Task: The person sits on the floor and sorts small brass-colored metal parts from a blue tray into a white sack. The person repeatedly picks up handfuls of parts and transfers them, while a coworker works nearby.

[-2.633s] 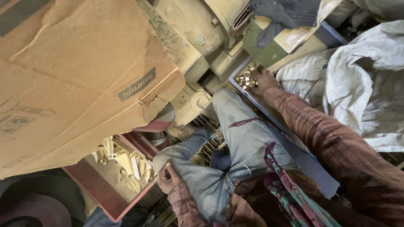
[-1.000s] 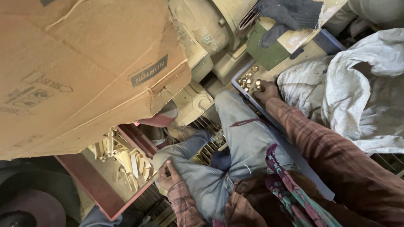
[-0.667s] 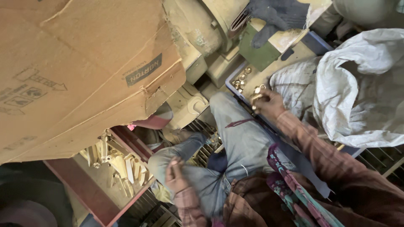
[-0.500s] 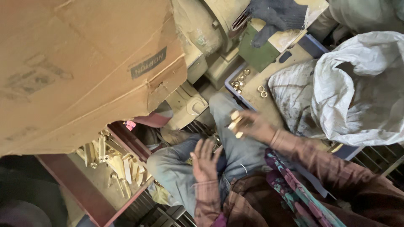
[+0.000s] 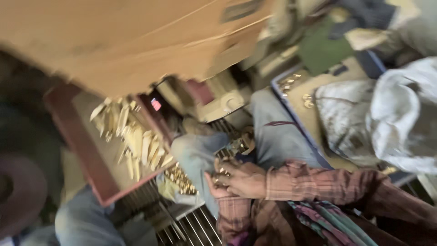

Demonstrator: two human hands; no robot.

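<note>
Brown corrugated cardboard box [image 5: 136,36] overhangs the upper left, its lower edge close above the dark red shallow tray [image 5: 86,150] of pale brass strips [image 5: 132,141], leaving little room there. White crumpled woven sack [image 5: 387,114] fills the right, beside the blue-rimmed flat tray [image 5: 291,109]. Between them, over the denim lap, the right hand [image 5: 246,178] covers the left hand [image 5: 214,184], fingers curled closed around small brass pieces [image 5: 221,172]; the picture is blurred.
</note>
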